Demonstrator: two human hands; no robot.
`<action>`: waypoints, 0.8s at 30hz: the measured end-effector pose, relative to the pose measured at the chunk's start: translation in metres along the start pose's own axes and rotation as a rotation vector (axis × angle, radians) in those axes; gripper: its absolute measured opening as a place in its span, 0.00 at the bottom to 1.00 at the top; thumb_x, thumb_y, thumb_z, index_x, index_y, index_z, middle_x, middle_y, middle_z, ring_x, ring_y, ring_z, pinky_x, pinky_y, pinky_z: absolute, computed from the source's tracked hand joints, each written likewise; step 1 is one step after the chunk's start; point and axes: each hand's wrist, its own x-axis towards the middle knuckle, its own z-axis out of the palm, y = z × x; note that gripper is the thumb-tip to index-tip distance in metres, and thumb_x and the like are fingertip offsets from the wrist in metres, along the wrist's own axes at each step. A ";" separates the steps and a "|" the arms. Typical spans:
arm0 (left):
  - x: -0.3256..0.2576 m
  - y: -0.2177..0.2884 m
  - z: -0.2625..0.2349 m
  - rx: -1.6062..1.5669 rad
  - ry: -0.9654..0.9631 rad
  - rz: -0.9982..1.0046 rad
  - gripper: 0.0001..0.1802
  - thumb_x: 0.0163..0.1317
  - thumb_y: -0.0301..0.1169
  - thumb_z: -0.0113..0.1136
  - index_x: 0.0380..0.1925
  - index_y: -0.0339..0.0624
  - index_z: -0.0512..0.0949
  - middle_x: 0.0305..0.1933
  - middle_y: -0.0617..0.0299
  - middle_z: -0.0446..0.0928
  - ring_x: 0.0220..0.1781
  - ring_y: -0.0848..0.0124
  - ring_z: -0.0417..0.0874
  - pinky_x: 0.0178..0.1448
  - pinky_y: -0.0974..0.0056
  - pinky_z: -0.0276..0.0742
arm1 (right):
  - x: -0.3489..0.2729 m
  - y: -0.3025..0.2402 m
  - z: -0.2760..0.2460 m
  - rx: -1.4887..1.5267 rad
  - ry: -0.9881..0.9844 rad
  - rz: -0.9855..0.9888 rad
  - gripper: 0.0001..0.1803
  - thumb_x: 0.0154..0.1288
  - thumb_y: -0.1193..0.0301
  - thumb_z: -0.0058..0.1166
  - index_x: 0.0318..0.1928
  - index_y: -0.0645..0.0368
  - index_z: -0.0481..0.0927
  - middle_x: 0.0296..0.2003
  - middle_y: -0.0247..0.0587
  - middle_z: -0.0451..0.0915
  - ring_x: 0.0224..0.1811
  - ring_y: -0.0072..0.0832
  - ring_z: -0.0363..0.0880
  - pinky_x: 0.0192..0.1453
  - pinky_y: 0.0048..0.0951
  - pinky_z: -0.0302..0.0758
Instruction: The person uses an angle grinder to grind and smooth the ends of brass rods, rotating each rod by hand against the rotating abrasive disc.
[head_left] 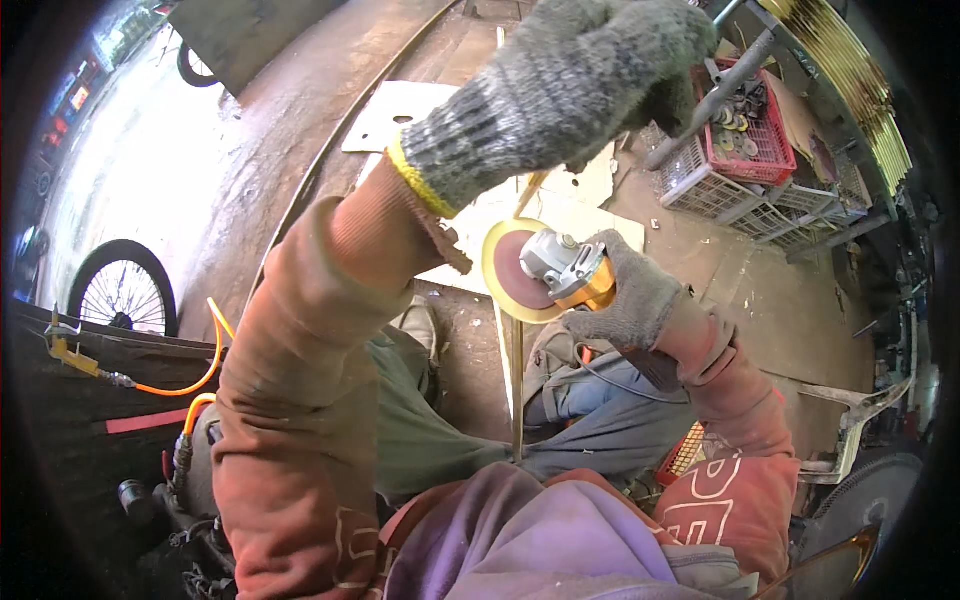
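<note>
My right hand (640,295), in a grey knitted glove, grips an angle grinder (575,270) with a grey metal head and yellow-orange body. Its round disc (512,270), pale at the rim and dark red inside, faces left over a long narrow bar (517,380) that runs between my legs. Whether the disc touches the bar or is turning I cannot tell. My left hand (590,80), in a grey glove with a yellow cuff, is raised high and close to the camera, well apart from the grinder. Its fingers are partly hidden and blurred at the upper edge.
Flat pale sheets (590,185) with holes lie on the floor ahead. A red crate (775,155) of discs sits on a grey plastic crate (715,190) at right. Orange hose (180,390) and a spoked wheel (122,290) are at left; a pale metal frame (850,430) stands at right.
</note>
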 end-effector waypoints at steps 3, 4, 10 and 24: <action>-0.016 0.038 -0.003 0.294 0.090 -0.060 0.32 0.79 0.53 0.54 0.25 0.36 0.85 0.17 0.61 0.77 0.17 0.74 0.74 0.22 0.68 0.67 | 0.007 0.006 0.003 0.113 -0.009 -0.055 0.42 0.50 0.61 0.82 0.62 0.58 0.71 0.52 0.46 0.83 0.55 0.32 0.84 0.60 0.36 0.81; -0.019 0.049 0.000 0.354 0.126 -0.075 0.34 0.79 0.54 0.52 0.23 0.36 0.84 0.15 0.60 0.76 0.15 0.73 0.73 0.21 0.68 0.66 | 0.010 0.011 0.006 0.137 -0.003 -0.088 0.42 0.50 0.61 0.82 0.62 0.58 0.71 0.51 0.44 0.83 0.55 0.30 0.83 0.59 0.36 0.81; -0.023 0.048 -0.033 0.261 0.149 0.026 0.35 0.77 0.51 0.47 0.19 0.34 0.81 0.12 0.55 0.73 0.09 0.66 0.72 0.12 0.65 0.65 | 0.031 0.040 0.022 0.293 -0.020 -0.050 0.44 0.49 0.60 0.83 0.61 0.62 0.71 0.50 0.44 0.83 0.53 0.31 0.83 0.58 0.36 0.81; -0.010 0.009 -0.092 0.008 -0.220 0.487 0.18 0.84 0.41 0.47 0.54 0.37 0.76 0.26 0.54 0.76 0.13 0.69 0.71 0.13 0.66 0.69 | 0.046 0.048 0.025 0.515 -0.099 -0.028 0.41 0.48 0.66 0.83 0.59 0.60 0.72 0.47 0.37 0.82 0.48 0.23 0.81 0.54 0.31 0.81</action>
